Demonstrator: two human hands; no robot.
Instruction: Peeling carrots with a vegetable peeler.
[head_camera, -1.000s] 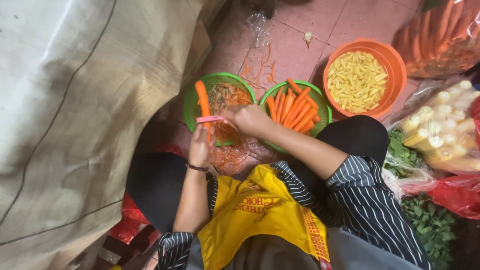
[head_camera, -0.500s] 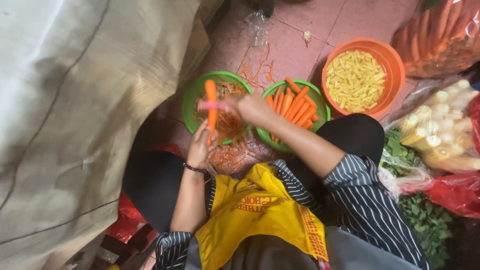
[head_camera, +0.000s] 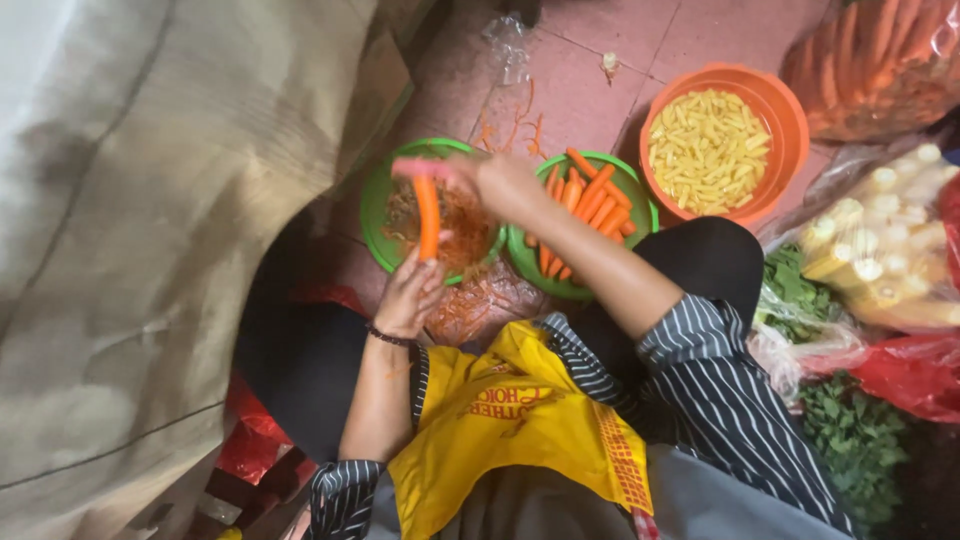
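Peeling step: our left hand (head_camera: 410, 295) grips the carrot (head_camera: 428, 215); right hand (head_camera: 500, 180) clasps a pink peeler (head_camera: 420, 168) at its top; next stroke needs steady downward pull.

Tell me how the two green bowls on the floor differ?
The left green plastic bowl holds a heap of thin orange peelings, while the right green plastic bowl holds whole peeled carrots laid side by side. The left bowl sits beneath the left hand and the carrot it holds; the right bowl lies under the right forearm. Both are round, same green, touching on the tiled floor.
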